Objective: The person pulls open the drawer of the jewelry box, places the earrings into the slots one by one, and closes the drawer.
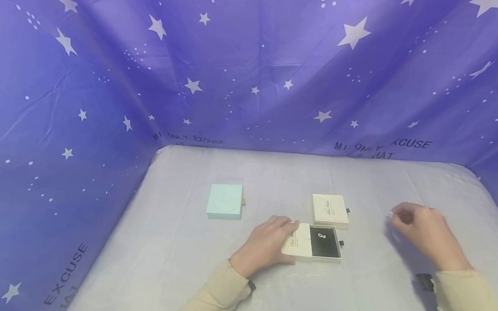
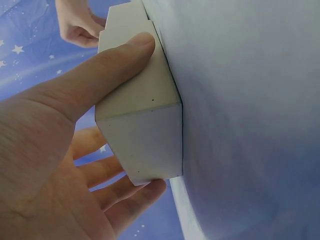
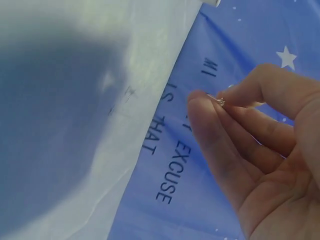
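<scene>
My left hand (image 1: pixel 267 244) grips the cream sleeve of a drawer-style jewelry box (image 1: pixel 297 239), thumb on one side and fingers on the other. The drawer is pulled partly out to the right; a small silvery piece of jewelry (image 1: pixel 322 236) lies on its black lining (image 1: pixel 324 248). In the left wrist view the box (image 2: pixel 142 135) rests against the tabletop. To the right, my right hand (image 1: pixel 430 231) is raised above the table. Between its thumb and index finger it pinches a small silvery piece of jewelry (image 3: pixel 220 101) with a sparkling stone; the fingers hide part of it.
A second cream box (image 1: pixel 330 210), shut, stands just behind the opened one. Farther left sits a shut mint-green box (image 1: pixel 225 201) with a small pull tab. Pale cloth covers the table (image 1: pixel 173 274), and a purple-blue starry curtain (image 1: pixel 254 70) hangs behind and at the sides.
</scene>
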A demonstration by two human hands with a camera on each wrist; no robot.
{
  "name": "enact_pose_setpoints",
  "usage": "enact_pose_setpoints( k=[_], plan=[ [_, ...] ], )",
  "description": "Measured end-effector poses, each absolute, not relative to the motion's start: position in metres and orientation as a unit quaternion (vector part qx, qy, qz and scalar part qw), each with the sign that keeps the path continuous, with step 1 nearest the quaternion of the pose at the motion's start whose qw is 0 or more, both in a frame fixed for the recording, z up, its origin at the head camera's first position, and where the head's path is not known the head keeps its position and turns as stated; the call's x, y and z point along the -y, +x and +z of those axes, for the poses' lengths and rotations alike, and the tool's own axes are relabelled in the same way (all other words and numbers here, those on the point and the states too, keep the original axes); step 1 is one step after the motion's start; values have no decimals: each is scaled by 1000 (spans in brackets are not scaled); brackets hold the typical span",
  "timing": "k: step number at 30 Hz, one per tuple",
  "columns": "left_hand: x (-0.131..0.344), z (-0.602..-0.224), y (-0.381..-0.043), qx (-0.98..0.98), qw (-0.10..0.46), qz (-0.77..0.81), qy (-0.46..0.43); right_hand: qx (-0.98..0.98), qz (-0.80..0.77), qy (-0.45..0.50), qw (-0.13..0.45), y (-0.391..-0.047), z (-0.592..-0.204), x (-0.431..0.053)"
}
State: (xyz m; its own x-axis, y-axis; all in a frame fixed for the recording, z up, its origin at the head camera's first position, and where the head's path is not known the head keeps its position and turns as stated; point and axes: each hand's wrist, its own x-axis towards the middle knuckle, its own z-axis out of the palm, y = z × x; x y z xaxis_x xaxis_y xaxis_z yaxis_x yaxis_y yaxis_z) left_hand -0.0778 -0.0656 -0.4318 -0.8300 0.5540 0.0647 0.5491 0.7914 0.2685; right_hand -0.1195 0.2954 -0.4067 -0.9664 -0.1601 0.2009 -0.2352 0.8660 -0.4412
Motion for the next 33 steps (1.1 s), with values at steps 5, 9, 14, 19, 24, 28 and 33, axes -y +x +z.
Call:
enact_pose_setpoints(
  k=[5, 9, 14, 19, 24, 28, 33],
  plan=[
    [66, -431, -78, -947, 11, 141, 289, 957, 231, 137, 108, -117, -406, -287],
    [66, -430, -78, -947, 12, 141, 288, 954, 231, 153, 114, -115, -404, -278],
    [66, -430, -78, -947, 11, 144, 287, 954, 243, 153, 91, -110, -404, -263],
    [66, -432, -77, -947, 8, 137, 292, 950, 247, 173, 76, -105, -409, -250],
    [66, -432, -77, -946, 6, 138, 294, 947, 250, 188, 66, -101, -411, -239],
    [66, -430, -77, -946, 6, 144, 292, 942, 262, 203, 57, -98, -411, -231],
    [65, -430, -77, -945, 10, 145, 292, 936, 265, 223, 58, -96, -412, -224]
  ],
)
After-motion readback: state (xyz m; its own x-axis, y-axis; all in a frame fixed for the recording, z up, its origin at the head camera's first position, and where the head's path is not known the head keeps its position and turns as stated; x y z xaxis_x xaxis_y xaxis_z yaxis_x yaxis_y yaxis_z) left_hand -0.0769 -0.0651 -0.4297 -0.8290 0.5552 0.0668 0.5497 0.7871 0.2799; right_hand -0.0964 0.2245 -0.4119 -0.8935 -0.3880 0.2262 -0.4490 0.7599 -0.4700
